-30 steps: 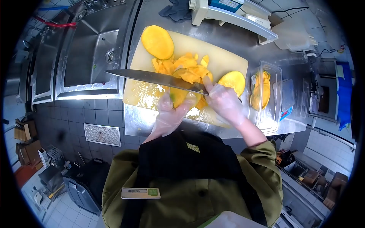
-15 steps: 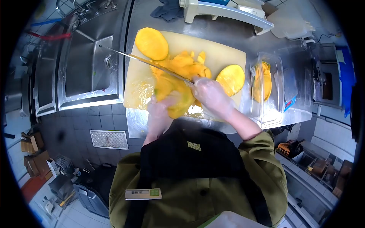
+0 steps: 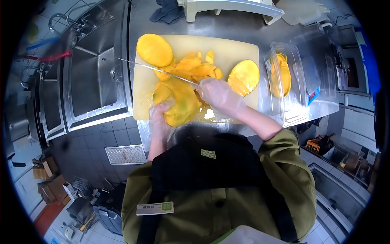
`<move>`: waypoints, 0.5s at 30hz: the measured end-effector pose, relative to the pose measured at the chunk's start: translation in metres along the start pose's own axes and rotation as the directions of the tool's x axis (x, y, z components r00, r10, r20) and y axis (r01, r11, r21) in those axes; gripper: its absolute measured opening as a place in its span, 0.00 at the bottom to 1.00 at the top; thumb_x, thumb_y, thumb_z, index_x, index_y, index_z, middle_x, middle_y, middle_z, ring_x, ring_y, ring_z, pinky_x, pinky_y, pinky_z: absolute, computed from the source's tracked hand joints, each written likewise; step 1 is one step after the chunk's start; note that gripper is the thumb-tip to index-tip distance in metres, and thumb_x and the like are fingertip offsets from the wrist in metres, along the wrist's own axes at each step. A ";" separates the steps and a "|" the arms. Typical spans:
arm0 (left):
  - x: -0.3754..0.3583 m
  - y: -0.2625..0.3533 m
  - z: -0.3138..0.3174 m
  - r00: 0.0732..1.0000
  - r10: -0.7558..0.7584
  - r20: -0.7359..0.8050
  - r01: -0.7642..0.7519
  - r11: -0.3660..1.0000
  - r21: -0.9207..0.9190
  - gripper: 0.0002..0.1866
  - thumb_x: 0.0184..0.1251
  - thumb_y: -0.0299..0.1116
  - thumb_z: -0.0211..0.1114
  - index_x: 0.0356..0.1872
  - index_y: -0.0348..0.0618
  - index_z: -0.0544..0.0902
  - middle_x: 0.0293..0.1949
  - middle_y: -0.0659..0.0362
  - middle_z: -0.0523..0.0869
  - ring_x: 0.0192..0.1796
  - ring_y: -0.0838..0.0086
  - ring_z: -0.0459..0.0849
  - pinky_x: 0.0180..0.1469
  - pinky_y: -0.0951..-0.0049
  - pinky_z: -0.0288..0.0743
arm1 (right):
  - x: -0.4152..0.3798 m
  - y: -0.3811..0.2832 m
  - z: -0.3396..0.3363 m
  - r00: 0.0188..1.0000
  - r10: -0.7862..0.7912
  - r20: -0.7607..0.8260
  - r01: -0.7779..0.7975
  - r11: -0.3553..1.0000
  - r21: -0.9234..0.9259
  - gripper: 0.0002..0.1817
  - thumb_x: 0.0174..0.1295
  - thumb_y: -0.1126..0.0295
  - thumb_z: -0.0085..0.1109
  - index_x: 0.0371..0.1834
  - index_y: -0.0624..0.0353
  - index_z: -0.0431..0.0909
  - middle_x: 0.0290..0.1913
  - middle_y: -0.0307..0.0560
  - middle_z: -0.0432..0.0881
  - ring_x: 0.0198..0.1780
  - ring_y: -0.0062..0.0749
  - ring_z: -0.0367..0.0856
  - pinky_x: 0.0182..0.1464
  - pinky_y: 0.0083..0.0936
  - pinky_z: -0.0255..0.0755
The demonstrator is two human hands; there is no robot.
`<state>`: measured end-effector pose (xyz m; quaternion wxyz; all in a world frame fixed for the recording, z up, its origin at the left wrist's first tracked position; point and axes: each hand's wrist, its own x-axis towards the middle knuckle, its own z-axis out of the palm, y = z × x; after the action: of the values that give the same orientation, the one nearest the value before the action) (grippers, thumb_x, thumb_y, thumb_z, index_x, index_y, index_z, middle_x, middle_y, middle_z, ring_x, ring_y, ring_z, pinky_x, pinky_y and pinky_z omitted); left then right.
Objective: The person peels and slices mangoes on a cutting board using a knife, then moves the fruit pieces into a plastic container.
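Observation:
My left hand [image 3: 161,116], in a clear glove, is closed on the lower left side of a large peeled mango [image 3: 178,101] with greenish patches. Gloved too, my right hand [image 3: 221,95] grips a long knife [image 3: 162,72] whose blade points to the upper left across the top of that mango. Its handle is hidden in my fist. Beneath them is a pale cutting board [image 3: 227,44]. A heap of orange mango peelings and scraps [image 3: 195,67] lies just beyond the blade. One mango slab [image 3: 154,49] rests at the board's upper left, another mango slab [image 3: 243,77] at its right.
Right of the board, a clear plastic container [image 3: 288,116] holds mango pieces [image 3: 281,75]. A steel sink [image 3: 91,77] adjoins the counter on the left. At the back stand a whitish appliance [image 3: 231,6] and a dark cloth [image 3: 166,11].
The mango in my left hand has been turned and now shows a broader, rounder face. My right hand still holds the knife beside it. The whole view has shifted slightly.

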<state>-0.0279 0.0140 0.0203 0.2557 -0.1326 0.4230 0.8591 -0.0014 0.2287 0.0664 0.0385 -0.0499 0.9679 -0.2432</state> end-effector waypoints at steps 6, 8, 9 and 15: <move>-0.004 0.014 -0.006 1.000 0.004 -0.022 -0.006 0.996 -0.090 0.16 0.57 0.27 0.64 0.47 0.33 0.80 0.44 0.51 0.84 0.49 0.63 0.84 0.53 0.65 0.79 | -0.004 0.022 0.001 0.996 0.004 0.092 -0.010 0.998 0.064 0.10 0.62 0.70 0.50 0.29 0.67 0.75 0.26 0.59 0.77 0.30 0.53 0.79 0.36 0.41 0.74; 0.005 0.006 -0.019 0.967 0.245 0.074 -0.255 0.896 0.365 0.16 0.58 0.26 0.65 0.47 0.33 0.79 0.44 0.49 0.84 0.49 0.62 0.83 0.53 0.66 0.78 | -0.001 0.009 -0.013 0.971 0.179 0.156 -0.207 0.961 0.183 0.15 0.68 0.65 0.50 0.29 0.68 0.74 0.26 0.61 0.76 0.31 0.57 0.77 0.36 0.44 0.71; 0.006 0.006 -0.020 0.947 0.294 0.131 -0.320 0.810 0.491 0.16 0.59 0.26 0.63 0.49 0.32 0.78 0.46 0.49 0.83 0.50 0.62 0.83 0.54 0.65 0.78 | -0.001 0.009 -0.016 0.989 0.103 0.110 -0.117 0.984 0.133 0.16 0.68 0.65 0.49 0.30 0.68 0.74 0.26 0.62 0.76 0.31 0.57 0.77 0.36 0.44 0.70; 0.001 0.006 -0.014 0.839 0.491 0.233 -0.483 0.476 0.735 0.20 0.70 0.32 0.52 0.58 0.31 0.73 0.55 0.49 0.79 0.57 0.63 0.79 0.58 0.64 0.77 | -0.007 -0.006 -0.023 0.990 0.127 0.055 -0.133 0.982 0.135 0.15 0.69 0.66 0.48 0.30 0.69 0.74 0.27 0.62 0.76 0.31 0.57 0.77 0.35 0.44 0.71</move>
<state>-0.0318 0.0002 0.0149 0.0304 0.1108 0.7683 0.6297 0.0041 0.2346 0.0899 0.0799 0.0105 0.9488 -0.3055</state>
